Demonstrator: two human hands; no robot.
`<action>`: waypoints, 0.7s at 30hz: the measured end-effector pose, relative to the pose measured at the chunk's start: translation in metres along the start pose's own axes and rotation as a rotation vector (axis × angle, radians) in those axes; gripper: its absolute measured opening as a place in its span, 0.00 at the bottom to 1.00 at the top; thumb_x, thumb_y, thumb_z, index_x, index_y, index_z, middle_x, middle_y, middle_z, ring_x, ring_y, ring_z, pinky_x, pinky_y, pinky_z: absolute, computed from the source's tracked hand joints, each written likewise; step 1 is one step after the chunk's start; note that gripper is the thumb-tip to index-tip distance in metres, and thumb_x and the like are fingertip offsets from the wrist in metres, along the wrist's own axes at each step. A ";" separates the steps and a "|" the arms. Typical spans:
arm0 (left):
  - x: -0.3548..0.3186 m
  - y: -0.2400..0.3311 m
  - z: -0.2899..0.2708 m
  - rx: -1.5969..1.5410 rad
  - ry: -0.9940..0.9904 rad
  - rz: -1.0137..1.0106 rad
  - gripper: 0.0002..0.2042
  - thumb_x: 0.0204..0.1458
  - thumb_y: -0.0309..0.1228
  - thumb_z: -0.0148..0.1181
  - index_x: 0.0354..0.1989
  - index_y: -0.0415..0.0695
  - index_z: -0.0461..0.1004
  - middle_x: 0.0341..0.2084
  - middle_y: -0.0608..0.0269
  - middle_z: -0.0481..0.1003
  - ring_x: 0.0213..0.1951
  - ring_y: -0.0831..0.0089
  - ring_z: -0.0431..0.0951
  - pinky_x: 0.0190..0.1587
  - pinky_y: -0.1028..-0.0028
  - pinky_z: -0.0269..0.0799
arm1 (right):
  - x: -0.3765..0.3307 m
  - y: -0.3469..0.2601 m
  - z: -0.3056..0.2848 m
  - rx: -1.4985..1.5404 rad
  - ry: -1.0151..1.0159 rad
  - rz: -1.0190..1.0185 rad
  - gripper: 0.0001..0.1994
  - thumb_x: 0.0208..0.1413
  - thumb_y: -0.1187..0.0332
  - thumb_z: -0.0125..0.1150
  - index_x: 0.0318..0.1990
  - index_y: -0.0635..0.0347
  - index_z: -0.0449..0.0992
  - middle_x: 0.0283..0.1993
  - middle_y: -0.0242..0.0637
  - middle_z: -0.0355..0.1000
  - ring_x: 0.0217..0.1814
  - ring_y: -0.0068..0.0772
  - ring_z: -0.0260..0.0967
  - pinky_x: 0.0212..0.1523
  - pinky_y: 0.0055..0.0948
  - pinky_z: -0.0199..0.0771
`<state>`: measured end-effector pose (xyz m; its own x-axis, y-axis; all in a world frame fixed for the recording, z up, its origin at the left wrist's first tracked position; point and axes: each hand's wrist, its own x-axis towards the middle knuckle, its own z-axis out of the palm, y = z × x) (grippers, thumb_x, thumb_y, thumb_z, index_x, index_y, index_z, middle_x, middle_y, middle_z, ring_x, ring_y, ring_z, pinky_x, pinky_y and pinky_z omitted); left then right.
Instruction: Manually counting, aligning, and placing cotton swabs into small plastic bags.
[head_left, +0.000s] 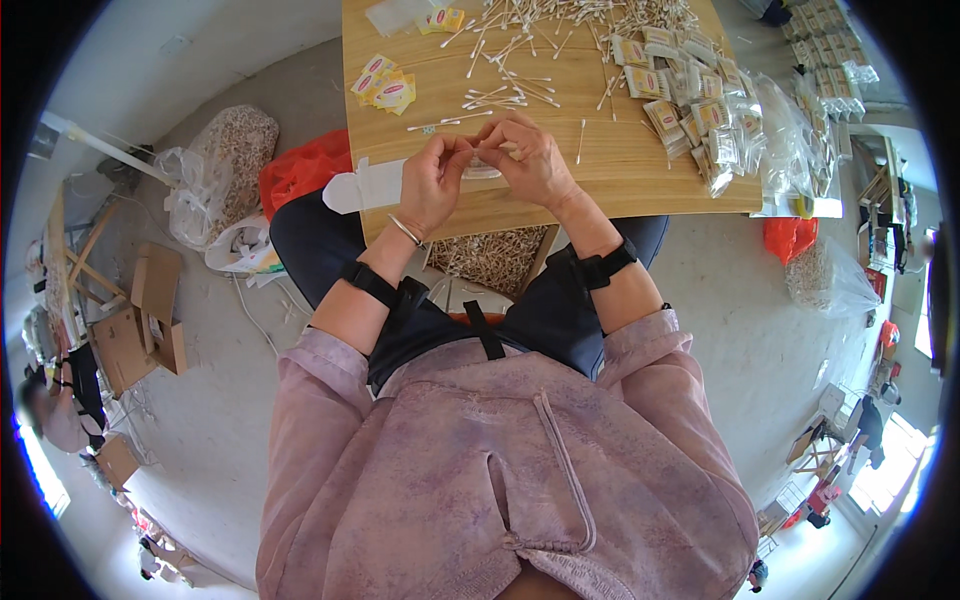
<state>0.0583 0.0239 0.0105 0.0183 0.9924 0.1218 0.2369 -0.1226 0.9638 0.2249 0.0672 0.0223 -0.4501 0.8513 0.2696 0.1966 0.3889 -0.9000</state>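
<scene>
My left hand (432,182) and my right hand (533,168) meet over the table's near edge, fingertips pinched close together. Between them shows a small whitish, see-through piece (484,171); the fingers hide most of it, so I cannot tell its kind. Just beyond my fingers lie loose cotton swabs (500,98) on the wooden table (430,75). A white strip with a rounded end (365,188) lies at the table edge, left of my left hand. A single swab (581,141) rests to the right of my right hand.
Yellow-and-white cards (388,88) lie at the table's left. Filled swab packets (705,115) pile up on the right, beside clear plastic bags (785,130). A box of swabs (490,258) sits below the table edge between my knees. Red bags (305,172) and cartons (155,310) stand left.
</scene>
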 end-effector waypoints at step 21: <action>-0.009 -0.003 -0.003 -0.053 0.009 -0.029 0.04 0.54 0.24 0.56 0.33 0.35 0.70 0.35 0.56 0.79 0.33 0.80 0.76 0.37 0.79 0.73 | -0.017 0.008 0.005 0.031 0.107 0.010 0.02 0.48 0.77 0.63 0.30 0.64 0.75 0.33 0.38 0.73 0.34 0.34 0.73 0.36 0.28 0.73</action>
<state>0.0549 0.0152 0.0076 0.0031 0.9954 0.0961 0.1854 -0.0950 0.9781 0.2297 0.0544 0.0090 -0.3527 0.8883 0.2941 0.1728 0.3708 -0.9125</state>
